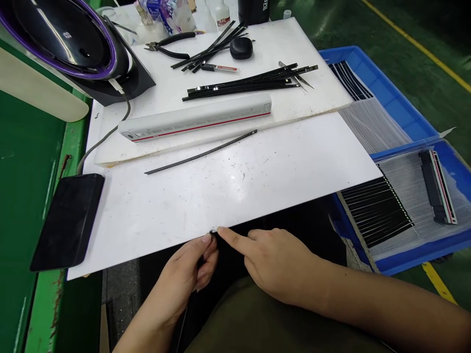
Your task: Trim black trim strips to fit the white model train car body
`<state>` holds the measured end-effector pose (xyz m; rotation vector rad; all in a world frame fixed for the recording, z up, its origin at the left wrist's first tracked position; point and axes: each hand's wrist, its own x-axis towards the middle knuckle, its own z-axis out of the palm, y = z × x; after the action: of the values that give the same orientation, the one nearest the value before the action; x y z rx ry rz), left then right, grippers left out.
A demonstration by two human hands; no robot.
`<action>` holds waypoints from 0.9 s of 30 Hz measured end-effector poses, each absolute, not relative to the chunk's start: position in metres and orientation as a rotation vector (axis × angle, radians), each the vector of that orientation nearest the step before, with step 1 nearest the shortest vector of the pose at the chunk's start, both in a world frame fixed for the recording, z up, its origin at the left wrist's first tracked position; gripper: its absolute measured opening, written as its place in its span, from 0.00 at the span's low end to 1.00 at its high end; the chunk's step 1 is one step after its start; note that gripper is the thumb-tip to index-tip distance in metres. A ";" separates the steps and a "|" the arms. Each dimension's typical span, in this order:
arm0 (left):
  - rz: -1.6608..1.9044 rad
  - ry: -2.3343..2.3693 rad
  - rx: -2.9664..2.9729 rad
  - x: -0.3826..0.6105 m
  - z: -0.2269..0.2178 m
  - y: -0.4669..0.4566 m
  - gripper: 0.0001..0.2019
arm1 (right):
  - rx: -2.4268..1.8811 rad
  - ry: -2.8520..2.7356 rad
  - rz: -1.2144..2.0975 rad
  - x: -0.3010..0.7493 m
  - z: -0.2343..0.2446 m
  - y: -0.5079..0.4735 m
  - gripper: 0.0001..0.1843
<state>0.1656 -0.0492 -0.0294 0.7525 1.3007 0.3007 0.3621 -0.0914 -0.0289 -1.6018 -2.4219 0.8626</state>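
At the front edge of the white board, my left hand (191, 262) is closed, thumb and fingers pinching the end of what looks like a thin black strip (212, 232). Most of that piece is hidden by the hand and the dark clothing. My right hand (274, 262) has its index finger stretched out, the tip at the small pale bits by the strip's end; its other fingers are curled and partly hidden. Beyond the hands, a single black strip (202, 155) lies on the board. Behind it rests a white model train car shell (198, 117) with a red stripe.
Farther back are a bundle of black strips (243, 83), tweezers (303, 81), a knife blade case (221, 68), cutting pliers (171, 45) and a black earbud case (241, 48). A phone (68, 220) and fan (69, 39) stand left. Blue trays (390, 93) hold strips and another train shell (437, 186).
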 end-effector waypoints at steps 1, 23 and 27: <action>0.301 1.298 0.754 0.166 -0.029 -0.049 0.21 | -1.595 -2.422 0.862 0.362 -0.029 -0.091 0.38; 0.303 1.045 0.640 0.153 -0.030 -0.050 0.16 | -1.653 -2.317 0.957 0.372 -0.019 -0.094 0.40; 0.360 1.023 0.554 0.153 -0.032 -0.047 0.19 | -1.676 -2.317 0.952 0.374 -0.018 -0.092 0.38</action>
<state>0.1535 -0.0470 -0.0315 0.5545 1.0228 0.3598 0.3739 -0.0921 -0.0183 -1.6759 -2.3168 0.9521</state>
